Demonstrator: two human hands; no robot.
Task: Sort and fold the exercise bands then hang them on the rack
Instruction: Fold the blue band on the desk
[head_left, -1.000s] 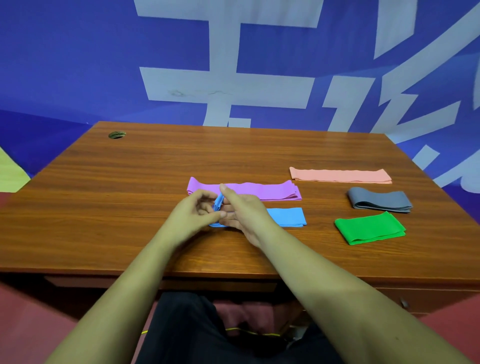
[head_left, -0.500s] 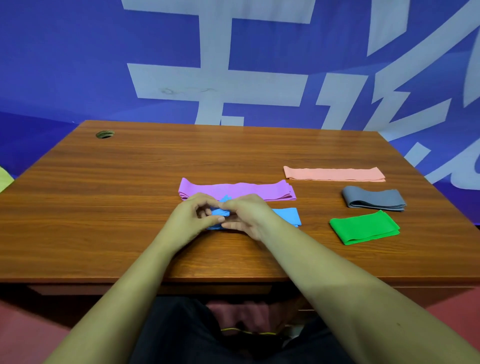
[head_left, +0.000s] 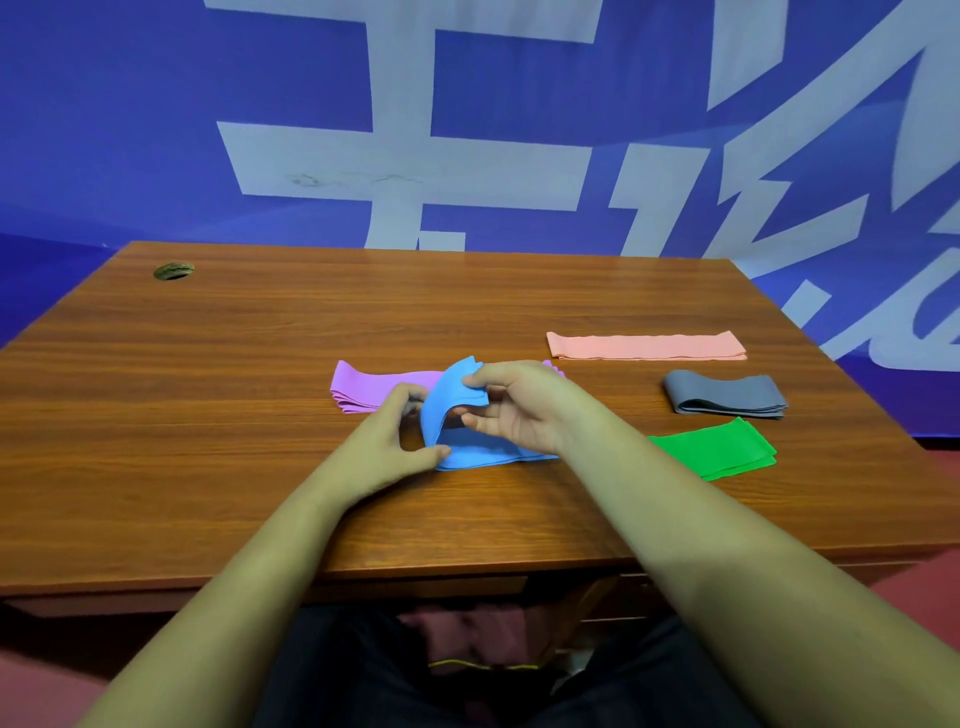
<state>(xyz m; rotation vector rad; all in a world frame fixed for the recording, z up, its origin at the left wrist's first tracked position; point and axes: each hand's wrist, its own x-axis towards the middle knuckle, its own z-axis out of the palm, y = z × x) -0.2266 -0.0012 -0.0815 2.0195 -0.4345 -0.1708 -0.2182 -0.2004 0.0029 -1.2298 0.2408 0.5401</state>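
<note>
A blue exercise band (head_left: 457, 415) lies at the middle of the wooden table (head_left: 208, 374), its left end lifted and curled over to the right. My right hand (head_left: 519, 410) pinches that raised end between thumb and fingers. My left hand (head_left: 387, 441) presses the fold at the band's left edge onto the table. Behind the hands lies a purple band (head_left: 374, 387), partly hidden. To the right are a flat pink band (head_left: 644, 345), a folded grey band (head_left: 724, 395) and a folded green band (head_left: 719, 452). No rack is in view.
A round cable hole (head_left: 173, 270) sits in the table's far left corner. A blue wall with large white characters (head_left: 415, 156) stands right behind the table. My lap and the table's front edge (head_left: 415, 566) are below.
My right hand has lifted the blue band's left end up and carried it over to the right, opening a tall loop. My left hand has shifted onto the fold at the table.
</note>
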